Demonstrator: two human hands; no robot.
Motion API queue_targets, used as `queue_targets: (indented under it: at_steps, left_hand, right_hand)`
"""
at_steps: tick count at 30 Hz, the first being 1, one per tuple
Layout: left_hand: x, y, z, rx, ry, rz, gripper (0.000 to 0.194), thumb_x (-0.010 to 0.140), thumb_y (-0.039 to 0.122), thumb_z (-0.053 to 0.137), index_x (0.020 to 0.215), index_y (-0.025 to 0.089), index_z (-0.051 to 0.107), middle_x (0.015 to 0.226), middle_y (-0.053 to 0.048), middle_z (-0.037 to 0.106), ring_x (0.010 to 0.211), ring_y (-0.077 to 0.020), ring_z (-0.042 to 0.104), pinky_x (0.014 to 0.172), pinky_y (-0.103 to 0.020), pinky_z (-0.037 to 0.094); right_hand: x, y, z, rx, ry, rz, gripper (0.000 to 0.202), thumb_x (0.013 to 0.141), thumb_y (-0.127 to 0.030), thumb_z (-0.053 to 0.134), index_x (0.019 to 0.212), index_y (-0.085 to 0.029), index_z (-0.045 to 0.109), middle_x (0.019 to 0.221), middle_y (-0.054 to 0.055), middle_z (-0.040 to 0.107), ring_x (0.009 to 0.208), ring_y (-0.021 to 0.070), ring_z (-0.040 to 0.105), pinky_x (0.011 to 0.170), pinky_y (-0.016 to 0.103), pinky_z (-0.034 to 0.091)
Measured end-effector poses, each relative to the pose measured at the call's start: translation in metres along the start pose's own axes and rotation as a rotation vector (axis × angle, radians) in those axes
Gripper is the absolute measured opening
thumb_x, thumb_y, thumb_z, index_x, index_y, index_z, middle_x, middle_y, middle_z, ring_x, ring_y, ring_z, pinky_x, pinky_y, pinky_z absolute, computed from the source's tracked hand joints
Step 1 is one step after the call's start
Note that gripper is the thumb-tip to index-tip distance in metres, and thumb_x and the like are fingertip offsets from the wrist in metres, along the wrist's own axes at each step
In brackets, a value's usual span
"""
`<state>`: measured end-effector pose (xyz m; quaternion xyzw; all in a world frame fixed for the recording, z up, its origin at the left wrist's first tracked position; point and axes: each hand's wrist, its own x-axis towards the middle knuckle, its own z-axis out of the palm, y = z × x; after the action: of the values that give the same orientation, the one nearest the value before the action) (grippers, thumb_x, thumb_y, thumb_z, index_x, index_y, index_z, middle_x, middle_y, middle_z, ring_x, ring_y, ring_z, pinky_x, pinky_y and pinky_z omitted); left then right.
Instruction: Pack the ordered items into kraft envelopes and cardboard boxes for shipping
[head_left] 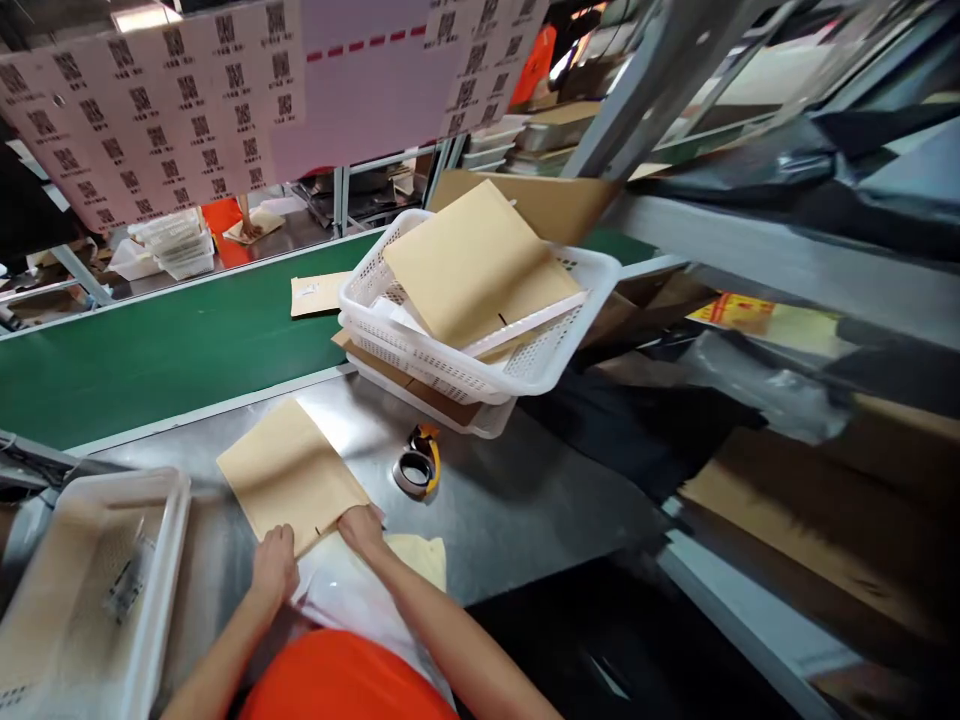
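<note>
A tan kraft envelope (pixel 292 470) lies tilted on the metal table, its near edge towards me. My left hand (pixel 275 562) is closed on the near left corner of that envelope. At the near right corner, my right hand (pixel 362 530) grips the edge, and its fingertips are hidden by the paper. Under my right forearm and against my body sits a clear-white plastic bag (pixel 349 590), with a pale yellow piece (pixel 424 557) beside it. To the right of the envelope, a tape dispenser (pixel 417 465) with a brown roll rests on the table.
Stacked white baskets (pixel 480 385) hold another kraft envelope (pixel 480 265) at the table's back. A white bin (pixel 176 540) with a small clear packet stands left. Behind runs a green conveyor (pixel 150 340). A metal frame (pixel 787 260) is at right; a code-covered board (pixel 247 110) hangs above.
</note>
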<state>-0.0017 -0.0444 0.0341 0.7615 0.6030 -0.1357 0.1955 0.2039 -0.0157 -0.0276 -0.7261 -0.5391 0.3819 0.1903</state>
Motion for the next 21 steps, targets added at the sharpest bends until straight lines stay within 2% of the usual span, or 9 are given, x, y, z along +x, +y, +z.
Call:
queue_targets:
  at_steps: [2,5,9,13,16,18,19,21]
  left_hand:
    - [-0.008,-0.004,0.013,-0.004,0.063,-0.075,0.033,0.09,0.009,0.054,0.121,0.017,0.063,0.129,-0.015,0.066,0.126,-0.0307,0.059,0.1,-0.037,0.046]
    - [-0.018,-0.009,0.034,-0.054,0.111,-0.161,0.028,0.093,0.014,0.054,0.119,0.016,0.065,0.129,-0.016,0.065,0.124,-0.0311,0.058,0.1,-0.038,0.046]
    - [-0.018,-0.011,0.047,-0.102,0.135,-0.227,0.027,0.097,0.015,0.053,0.121,0.016,0.065,0.127,-0.015,0.065,0.123,-0.0278,0.058,0.107,-0.035,0.043]
    - [-0.008,-0.008,0.05,-0.045,0.123,-0.319,0.026,0.099,0.017,0.052,0.121,0.016,0.066,0.129,-0.016,0.064,0.122,-0.0283,0.06,0.091,-0.032,0.052]
    - [-0.004,-0.006,0.057,-0.002,0.149,-0.307,0.029,0.1,0.013,0.047,0.12,0.015,0.068,0.125,-0.017,0.065,0.119,-0.0291,0.063,0.083,-0.031,0.055]
    - [-0.002,-0.006,0.063,0.004,0.184,-0.302,0.03,0.101,0.012,0.045,0.12,0.015,0.068,0.123,-0.017,0.065,0.117,-0.0294,0.064,0.08,-0.03,0.055]
    - [-0.002,-0.006,0.067,0.007,0.202,-0.303,0.03,0.101,0.012,0.044,0.119,0.015,0.069,0.122,-0.017,0.065,0.116,-0.0293,0.064,0.08,-0.03,0.055]
    - [-0.002,-0.007,0.071,0.015,0.228,-0.302,0.03,0.101,0.013,0.045,0.118,0.014,0.069,0.121,-0.017,0.065,0.116,-0.0295,0.065,0.082,-0.03,0.056]
  right_hand:
    - [0.002,0.004,0.005,-0.017,0.009,0.056,0.034,0.091,-0.013,0.06,0.119,-0.016,0.078,0.131,0.018,0.076,0.132,0.0353,0.064,0.11,0.041,0.047]
    - [0.002,0.007,0.009,-0.033,0.015,0.104,0.039,0.089,-0.014,0.058,0.123,-0.014,0.077,0.135,0.02,0.074,0.132,0.0371,0.064,0.109,0.041,0.047]
    - [0.002,0.003,0.007,-0.046,0.016,0.107,0.04,0.089,-0.016,0.056,0.122,-0.018,0.078,0.132,0.018,0.076,0.128,0.0362,0.066,0.108,0.04,0.048]
    - [-0.01,-0.006,-0.013,-0.047,-0.068,0.005,0.034,0.088,-0.02,0.058,0.116,-0.019,0.078,0.121,0.015,0.08,0.123,0.0344,0.069,0.106,0.041,0.05]
    - [-0.045,0.006,-0.037,-0.057,-0.119,-0.15,0.042,0.082,-0.028,0.067,0.123,-0.019,0.074,0.135,0.015,0.074,0.135,0.0355,0.062,0.118,0.046,0.043]
    - [-0.078,0.03,-0.05,-0.049,-0.009,-0.208,0.053,0.084,-0.038,0.068,0.133,-0.02,0.068,0.152,0.016,0.064,0.148,0.0376,0.05,0.128,0.055,0.031]
    - [-0.095,0.045,-0.053,-0.03,0.115,-0.165,0.058,0.085,-0.045,0.066,0.138,-0.021,0.064,0.155,0.017,0.06,0.151,0.0384,0.046,0.129,0.058,0.028]
    - [-0.124,0.076,-0.051,0.055,0.361,0.085,0.07,0.082,-0.059,0.065,0.138,-0.018,0.061,0.15,0.023,0.062,0.149,0.0432,0.048,0.125,0.061,0.035]
